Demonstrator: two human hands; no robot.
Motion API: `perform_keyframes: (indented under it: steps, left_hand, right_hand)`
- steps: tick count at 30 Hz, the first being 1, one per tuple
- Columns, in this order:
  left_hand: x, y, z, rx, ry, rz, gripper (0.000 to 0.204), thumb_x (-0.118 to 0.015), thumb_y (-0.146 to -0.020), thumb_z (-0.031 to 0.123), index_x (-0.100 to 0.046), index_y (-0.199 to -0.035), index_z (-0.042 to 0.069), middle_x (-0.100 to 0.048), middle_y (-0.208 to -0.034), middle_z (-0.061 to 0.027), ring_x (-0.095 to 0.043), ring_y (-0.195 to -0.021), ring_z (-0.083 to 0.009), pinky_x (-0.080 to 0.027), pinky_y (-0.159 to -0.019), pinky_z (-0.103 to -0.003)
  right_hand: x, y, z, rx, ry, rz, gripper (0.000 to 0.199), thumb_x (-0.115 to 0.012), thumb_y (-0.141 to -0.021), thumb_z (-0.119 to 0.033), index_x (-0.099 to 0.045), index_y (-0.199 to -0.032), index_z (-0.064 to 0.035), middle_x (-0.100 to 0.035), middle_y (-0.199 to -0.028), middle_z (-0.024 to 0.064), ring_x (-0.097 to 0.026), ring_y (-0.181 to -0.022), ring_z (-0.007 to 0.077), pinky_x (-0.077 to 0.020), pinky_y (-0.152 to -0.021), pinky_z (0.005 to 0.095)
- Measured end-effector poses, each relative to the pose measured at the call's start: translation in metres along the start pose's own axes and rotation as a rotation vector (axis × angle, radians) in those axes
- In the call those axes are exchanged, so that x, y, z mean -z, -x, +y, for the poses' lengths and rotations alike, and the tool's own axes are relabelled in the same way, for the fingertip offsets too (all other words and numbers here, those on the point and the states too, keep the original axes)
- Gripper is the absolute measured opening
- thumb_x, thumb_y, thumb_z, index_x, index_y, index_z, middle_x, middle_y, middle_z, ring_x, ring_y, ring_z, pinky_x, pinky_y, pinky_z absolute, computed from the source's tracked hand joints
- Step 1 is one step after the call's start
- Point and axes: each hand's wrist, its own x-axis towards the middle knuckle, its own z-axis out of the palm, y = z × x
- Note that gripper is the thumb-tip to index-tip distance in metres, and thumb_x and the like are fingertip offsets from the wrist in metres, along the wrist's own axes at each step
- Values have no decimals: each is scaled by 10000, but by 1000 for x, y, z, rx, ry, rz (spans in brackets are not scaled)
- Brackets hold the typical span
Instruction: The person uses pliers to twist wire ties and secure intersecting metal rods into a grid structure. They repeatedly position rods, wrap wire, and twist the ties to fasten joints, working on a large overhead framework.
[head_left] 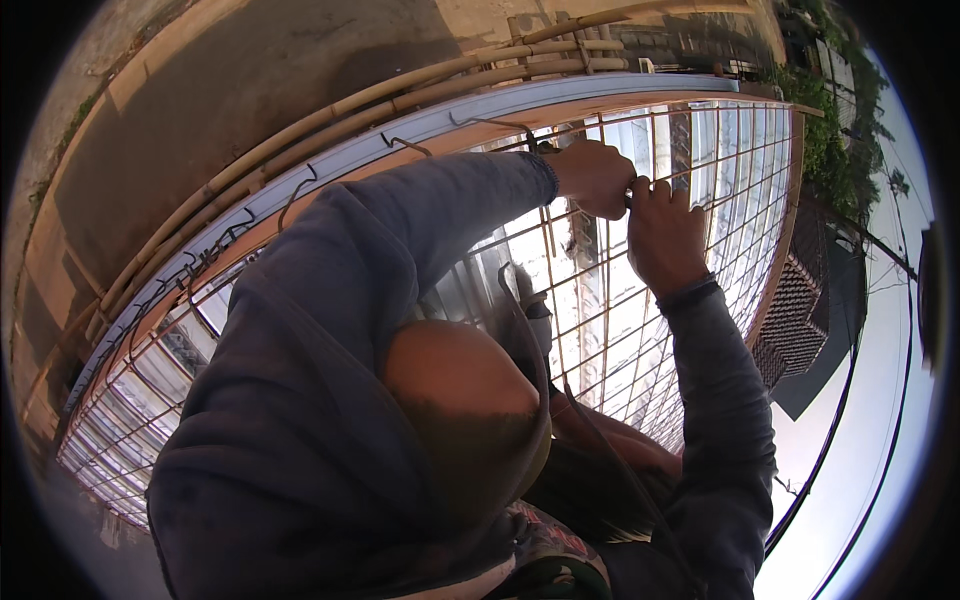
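My left hand (596,178) is closed, its sleeved arm reaching across from the left. Right beside it, my right hand (665,238) is raised with its fingers curled shut, the two hands nearly touching. A small dark piece shows between them, but the fingers hide most of it. Both hands are above a grid of thin steel reinforcing bars (745,195), close to its far edge. Under the grid lie shiny corrugated metal sheets (480,290), bright with glare. Bent bar ends, one a steel hook (490,122), stick out along the edge near my left forearm.
A pale metal edge strip (440,122) borders the grid, with bamboo poles (400,103) running outside it. Bare ground (220,120) lies beyond, apparently lower. To the right are a tiled roof (795,290), greenery (822,150) and overhead cables (848,385).
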Motion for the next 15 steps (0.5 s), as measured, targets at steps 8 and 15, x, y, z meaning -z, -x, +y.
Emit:
perform_keyframes:
  steps: [8, 15]
  left_hand:
    - [-90, 36, -4, -284, -295, 667, 308, -764, -907, 293, -686, -1179, 172, -723, -982, -12, -714, -1022, -227, -475, -966, -454]
    - [-105, 34, -33, -446, -397, 620, 206, -708, -933, 215, -673, -1135, 191, -702, -906, 12, -711, -892, -191, -512, -868, -428]
  right_hand:
    - [-45, -2, 1, -258, -1307, -868, 260, -735, -966, -225, -705, -1004, 31, -705, -729, 148, -700, -603, 229, -589, -638, 425]
    - [-56, 15, -47, -316, -1210, -596, 338, -850, -909, -262, -712, -974, 41, -732, -744, 125, -727, -632, 237, -581, -637, 403]
